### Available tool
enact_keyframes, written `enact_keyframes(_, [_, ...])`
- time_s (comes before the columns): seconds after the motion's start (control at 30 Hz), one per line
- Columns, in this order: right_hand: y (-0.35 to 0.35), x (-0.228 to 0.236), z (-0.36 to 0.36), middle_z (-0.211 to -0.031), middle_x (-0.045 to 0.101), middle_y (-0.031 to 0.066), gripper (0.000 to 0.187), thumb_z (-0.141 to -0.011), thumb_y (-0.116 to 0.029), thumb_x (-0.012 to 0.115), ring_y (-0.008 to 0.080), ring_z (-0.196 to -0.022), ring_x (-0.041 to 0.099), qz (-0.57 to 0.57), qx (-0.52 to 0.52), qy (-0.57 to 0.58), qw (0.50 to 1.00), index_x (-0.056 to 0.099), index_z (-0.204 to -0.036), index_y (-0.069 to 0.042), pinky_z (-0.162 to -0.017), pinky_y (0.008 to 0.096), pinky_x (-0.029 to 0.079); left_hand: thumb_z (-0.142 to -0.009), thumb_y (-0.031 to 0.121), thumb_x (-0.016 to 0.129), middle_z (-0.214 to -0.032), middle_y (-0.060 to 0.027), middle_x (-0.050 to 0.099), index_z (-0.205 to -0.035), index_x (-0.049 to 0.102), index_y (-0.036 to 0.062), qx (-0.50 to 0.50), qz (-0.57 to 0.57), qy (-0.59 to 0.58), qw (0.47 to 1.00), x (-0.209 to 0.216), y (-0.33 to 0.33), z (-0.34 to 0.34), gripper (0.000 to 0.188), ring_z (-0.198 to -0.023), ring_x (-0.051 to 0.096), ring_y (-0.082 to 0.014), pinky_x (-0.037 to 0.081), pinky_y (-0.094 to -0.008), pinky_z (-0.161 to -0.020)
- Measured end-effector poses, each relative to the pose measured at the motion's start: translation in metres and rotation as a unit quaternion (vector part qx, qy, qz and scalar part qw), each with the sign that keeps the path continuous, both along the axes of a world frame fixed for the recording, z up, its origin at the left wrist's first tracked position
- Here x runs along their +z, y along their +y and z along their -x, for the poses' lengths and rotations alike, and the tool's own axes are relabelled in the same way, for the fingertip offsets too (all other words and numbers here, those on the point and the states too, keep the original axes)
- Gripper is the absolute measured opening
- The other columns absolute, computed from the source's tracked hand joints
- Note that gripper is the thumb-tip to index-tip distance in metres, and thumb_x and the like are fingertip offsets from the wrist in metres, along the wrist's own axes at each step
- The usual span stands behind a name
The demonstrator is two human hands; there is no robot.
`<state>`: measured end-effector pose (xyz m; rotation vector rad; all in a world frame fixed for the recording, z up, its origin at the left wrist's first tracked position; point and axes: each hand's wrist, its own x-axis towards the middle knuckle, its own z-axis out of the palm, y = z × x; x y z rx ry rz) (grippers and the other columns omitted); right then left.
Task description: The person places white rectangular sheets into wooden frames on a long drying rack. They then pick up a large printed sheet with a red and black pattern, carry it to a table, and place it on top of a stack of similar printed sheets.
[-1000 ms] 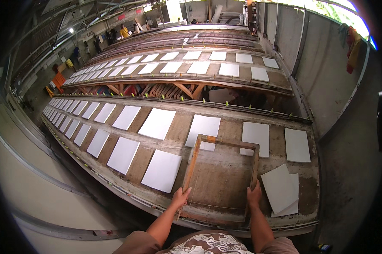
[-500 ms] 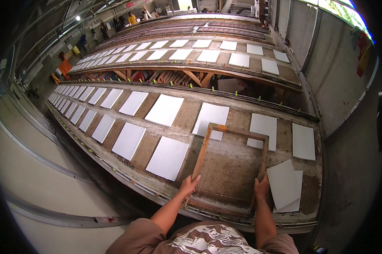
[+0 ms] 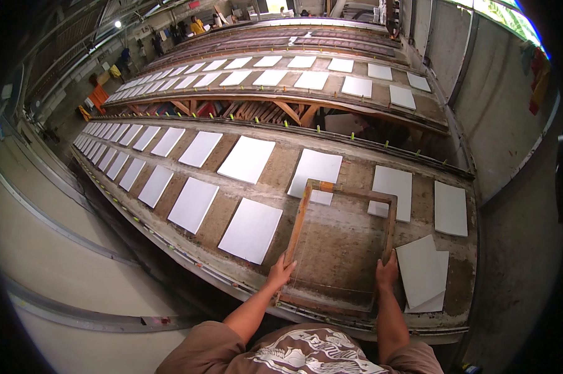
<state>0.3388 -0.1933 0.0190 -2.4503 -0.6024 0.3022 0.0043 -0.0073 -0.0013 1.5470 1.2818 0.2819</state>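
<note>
Brown wood makes up the rectangular frame (image 3: 299, 223), spanned by what looks like sheer mesh, at the near side of the long, mottled brown bench (image 3: 459, 269); whether it touches the surface is unclear. Both hands are clasped on it: the left hand (image 3: 282, 273) round the left bar, the right hand (image 3: 386, 272) round the right. It is probably light and stiff, the mesh delicate, so the side bars suit gripping best.

A worn brown wooden frame (image 3: 300, 216), rectangular, orange patch (image 3: 326, 186) on its far bar, is held over the worktop (image 3: 462, 271).
</note>
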Motion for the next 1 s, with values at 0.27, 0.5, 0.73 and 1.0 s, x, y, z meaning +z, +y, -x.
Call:
enact_keyframes(0.27, [-0.012,-0.008,0.001,-0.143,0.053,0.0254,0.073,-0.088,-0.018,0.071,0.0419,-0.128,0.054,0.006,-0.005,0.012,1.000,0.038,-0.152,-0.002,-0.106,0.0464,0.045,-0.095,0.056,0.061,-0.123,-0.0289,0.064,-0.156,0.036,0.0107,-0.012,-0.064,0.075,0.995,-0.028,0.000,0.001,0.080,-0.104,0.068,-0.0390,0.052,-0.0491,-0.090])
enact_keyframes(0.5, [-0.021,-0.014,0.003,-0.143,0.053,0.0256,0.073,-0.090,-0.021,0.070,0.0419,-0.128,0.054,0.013,-0.016,0.012,1.000,0.037,-0.152,-0.003,-0.105,0.0465,0.045,-0.095,0.058,0.058,-0.130,-0.0242,0.059,-0.150,0.047,0.0102,-0.038,-0.169,0.140,0.975,-0.016,-0.004,0.000,0.074,-0.115,0.060,-0.0429,0.051,-0.0512,-0.094])
enact_keyframes(0.73, [-0.020,-0.002,0.006,-0.145,0.051,0.0254,0.080,-0.090,-0.023,0.071,0.0424,-0.130,0.052,0.071,-0.036,0.042,0.996,0.029,-0.156,-0.007,-0.104,0.0474,0.046,-0.095,0.060,0.057,-0.131,-0.0243,0.058,-0.149,0.047,0.0096,-0.066,-0.147,0.179,0.971,-0.002,-0.003,-0.001,0.074,-0.117,0.060,-0.0421,0.050,-0.0503,-0.097])
enact_keyframes(1.0, [-0.044,-0.032,0.015,-0.154,0.039,0.0244,0.091,-0.088,-0.021,0.073,0.0400,-0.138,0.046,-0.020,0.008,-0.025,0.999,0.017,-0.159,-0.009,-0.110,0.0462,0.041,-0.091,0.046,0.070,-0.129,-0.0257,0.058,-0.144,0.049,-0.0008,-0.053,-0.109,0.031,0.992,-0.034,-0.036,0.052,0.073,-0.122,0.056,-0.0413,0.047,-0.0470,-0.101])
